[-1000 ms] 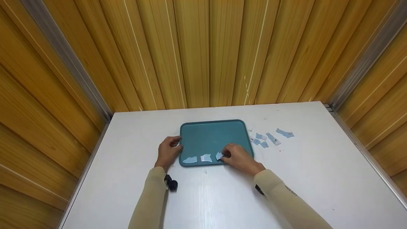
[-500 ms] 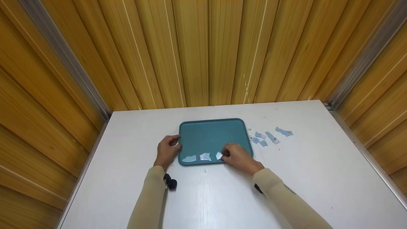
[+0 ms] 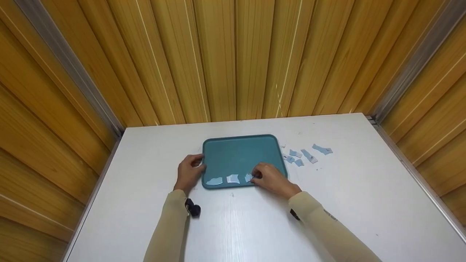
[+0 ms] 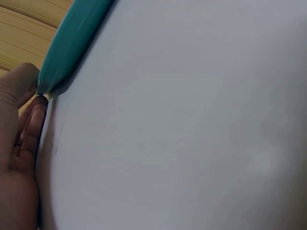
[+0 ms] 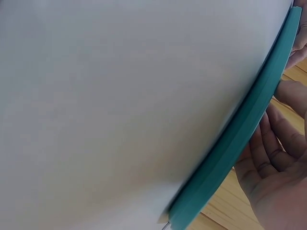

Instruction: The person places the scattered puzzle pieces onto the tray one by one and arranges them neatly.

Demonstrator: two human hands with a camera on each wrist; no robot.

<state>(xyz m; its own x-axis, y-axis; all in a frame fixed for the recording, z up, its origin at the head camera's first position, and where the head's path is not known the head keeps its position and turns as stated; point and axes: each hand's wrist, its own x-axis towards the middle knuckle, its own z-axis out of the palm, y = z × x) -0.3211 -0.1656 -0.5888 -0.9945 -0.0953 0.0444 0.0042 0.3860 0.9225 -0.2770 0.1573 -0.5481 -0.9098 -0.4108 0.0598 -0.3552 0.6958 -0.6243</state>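
Observation:
A teal tray (image 3: 241, 153) lies on the white table. My left hand (image 3: 189, 171) holds its left rim, thumb above and fingers low against the edge in the left wrist view. My right hand (image 3: 271, 179) is over the tray's front right part, thumb and forefinger pinching a small light-blue puzzle piece (image 3: 248, 177), partly hidden by the fingertips. Two similar pieces lie flat along the front rim: a long one (image 3: 214, 181) at the left and a squarish one (image 3: 233, 178) beside it. In the right wrist view, the tray's front wall (image 5: 240, 129) hides the piece.
Right of the tray, several loose light-blue pieces (image 3: 308, 156) are scattered on the table (image 3: 233, 222), some close to the rim. Yellow wood-look panels (image 3: 218, 62) stand behind the table and at both sides. Dark wrist cameras (image 3: 194, 209) sit at the cuffs.
The piece under my right fingers was tilted with a dark edge showing and now lies flatter. My left hand stays at the rim. The whole view has shifted slightly.

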